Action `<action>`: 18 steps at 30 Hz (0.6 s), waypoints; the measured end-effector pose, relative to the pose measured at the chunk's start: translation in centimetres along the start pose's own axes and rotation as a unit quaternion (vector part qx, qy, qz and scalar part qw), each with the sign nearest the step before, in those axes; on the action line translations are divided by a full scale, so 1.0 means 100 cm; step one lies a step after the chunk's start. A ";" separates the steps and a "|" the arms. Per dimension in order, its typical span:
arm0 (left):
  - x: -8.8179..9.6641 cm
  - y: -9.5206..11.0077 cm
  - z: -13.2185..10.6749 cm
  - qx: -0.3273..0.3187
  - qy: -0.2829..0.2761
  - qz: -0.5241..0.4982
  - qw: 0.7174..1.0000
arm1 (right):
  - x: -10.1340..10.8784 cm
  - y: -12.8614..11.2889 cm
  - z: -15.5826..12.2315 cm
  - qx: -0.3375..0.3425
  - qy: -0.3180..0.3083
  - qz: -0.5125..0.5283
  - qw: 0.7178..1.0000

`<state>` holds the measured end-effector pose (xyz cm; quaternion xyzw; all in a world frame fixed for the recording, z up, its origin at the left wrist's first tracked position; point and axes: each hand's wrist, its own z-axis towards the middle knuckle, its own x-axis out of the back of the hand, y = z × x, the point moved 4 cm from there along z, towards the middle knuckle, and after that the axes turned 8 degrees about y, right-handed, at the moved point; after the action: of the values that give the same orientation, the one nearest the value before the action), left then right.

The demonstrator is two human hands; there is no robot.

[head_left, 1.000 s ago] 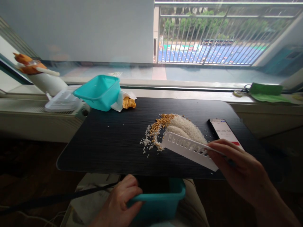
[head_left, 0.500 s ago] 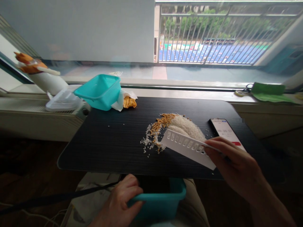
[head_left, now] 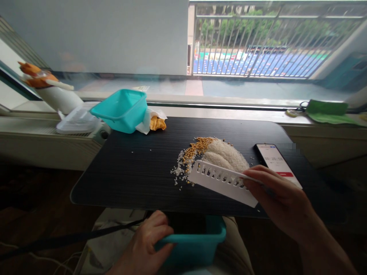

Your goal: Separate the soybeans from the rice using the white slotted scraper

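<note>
A mixed pile of white rice and yellow beans lies on a black table. My right hand grips a white slotted plastic scraper, whose long edge rests on the table against the near side of the pile. My left hand is closed round the rim of a teal plastic bin held below the table's near edge, over my lap.
A phone with a lit screen lies to the right of the pile. A second teal bin, a clear lid and a yellow-and-white wrapper sit at the back left. A green cloth lies on the sill.
The scraper has slid a little to the left and nearer to me along the pile's near side. My left hand and the lower bin have stayed put.
</note>
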<state>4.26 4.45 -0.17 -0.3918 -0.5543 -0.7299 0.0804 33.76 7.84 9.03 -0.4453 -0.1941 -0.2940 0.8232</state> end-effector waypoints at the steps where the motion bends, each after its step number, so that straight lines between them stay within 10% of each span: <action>1: 0.000 0.000 0.000 0.000 0.001 -0.001 1.000 | 0.002 -0.001 -0.001 0.000 0.001 0.000 1.000; 18: -0.002 -0.005 -0.003 0.016 0.007 -0.017 1.000 | 0.011 0.000 -0.009 -0.017 0.010 -0.002 1.000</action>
<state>3.99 4.31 -0.66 -0.3759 -0.5717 -0.7250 0.0784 34.65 6.76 9.16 -0.4556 -0.1822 -0.3030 0.8169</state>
